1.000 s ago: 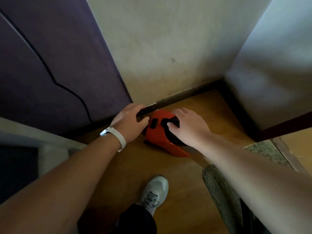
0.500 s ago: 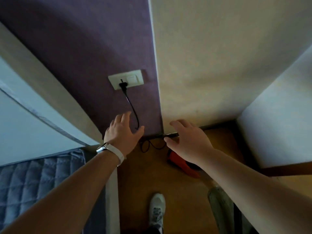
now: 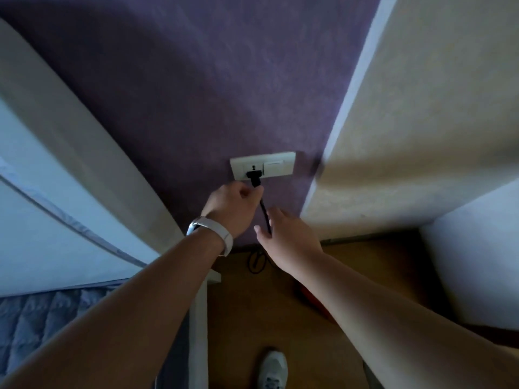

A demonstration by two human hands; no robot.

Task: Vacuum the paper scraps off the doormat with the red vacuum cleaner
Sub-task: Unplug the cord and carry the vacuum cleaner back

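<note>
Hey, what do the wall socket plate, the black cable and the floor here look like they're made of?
Socket plate: seemingly smooth off-white plastic with an even, slightly glossy face. Black cable: likely rubber- or PVC-sheathed, matte and flexible, hanging in a curve from the moulded plug that the left hand grips. Floor: warm brown with a soft sheen, probably wood or laminate; no grain is clear enough to tell.

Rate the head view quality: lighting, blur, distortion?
Head view: dim and unevenly lit, with a shadow across the beige wall; wide-angle bending curves the door frame; plug and socket plate are fairly sharp; the right hand is slightly motion-blurred; the red vacuum is mostly hidden in shade.
</note>
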